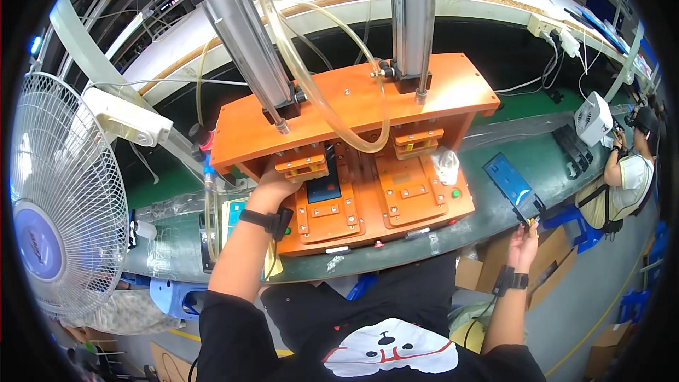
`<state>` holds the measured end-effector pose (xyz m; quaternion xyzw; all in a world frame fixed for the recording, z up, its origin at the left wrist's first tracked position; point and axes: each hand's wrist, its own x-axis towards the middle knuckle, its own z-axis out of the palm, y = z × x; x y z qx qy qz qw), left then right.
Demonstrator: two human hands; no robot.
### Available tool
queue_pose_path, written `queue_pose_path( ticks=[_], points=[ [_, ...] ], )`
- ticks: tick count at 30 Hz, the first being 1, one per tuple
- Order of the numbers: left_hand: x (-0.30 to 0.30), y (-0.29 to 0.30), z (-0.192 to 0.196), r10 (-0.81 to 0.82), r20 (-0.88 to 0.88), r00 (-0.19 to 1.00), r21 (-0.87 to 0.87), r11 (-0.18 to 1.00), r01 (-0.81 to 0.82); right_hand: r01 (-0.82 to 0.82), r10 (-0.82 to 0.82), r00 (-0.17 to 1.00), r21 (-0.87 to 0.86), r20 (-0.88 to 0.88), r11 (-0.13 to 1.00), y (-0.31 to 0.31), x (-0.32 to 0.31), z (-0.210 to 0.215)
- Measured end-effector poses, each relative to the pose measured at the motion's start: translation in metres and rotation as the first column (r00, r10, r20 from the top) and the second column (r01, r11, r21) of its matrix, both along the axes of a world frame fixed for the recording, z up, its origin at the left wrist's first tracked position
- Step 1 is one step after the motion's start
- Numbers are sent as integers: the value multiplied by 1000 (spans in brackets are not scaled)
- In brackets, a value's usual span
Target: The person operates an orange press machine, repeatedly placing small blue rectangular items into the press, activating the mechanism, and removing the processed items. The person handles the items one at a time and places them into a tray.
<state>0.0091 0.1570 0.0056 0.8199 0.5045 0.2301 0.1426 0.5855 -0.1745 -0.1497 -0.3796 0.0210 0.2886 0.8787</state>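
Your left hand (pixel 274 182) reaches into the left bay of the orange press fixture (pixel 353 148), just beside the dark flat panel (pixel 324 185) seated in the left nest; the fingers are tucked under the upper plate, so you cannot tell how far they are open or whether they grip anything. Your right hand (pixel 525 239) is well apart from the fixture, off its right end at the desk's (pixel 495 201) near edge, with the fingers pinched on the lower corner of a blue flat panel (pixel 511 182) that lies tilted on the green desk surface. The right nest (pixel 412 187) of the fixture holds no dark panel, and a crumpled white cloth (pixel 445 165) sits at its right side. Two metal cylinders (pixel 414 14) rise from the upper plate, with a clear hose (pixel 318 99) looping between them. A white fan (pixel 49 198) stands at your left, and another person (pixel 626 177) sits further along the desk on the right
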Motion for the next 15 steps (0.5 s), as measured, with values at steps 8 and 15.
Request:
queue_pose_path(
  ticks=[8,15],
  points=[
    [6,-5,23,-49,-30,998,-112,993,45,-1,3,999,32,-43,999,49,-11,0],
    [9,-31,43,-5,124,992,-479,875,64,-85,85,995,11,-59,996,73,-4,-8]
  ],
)
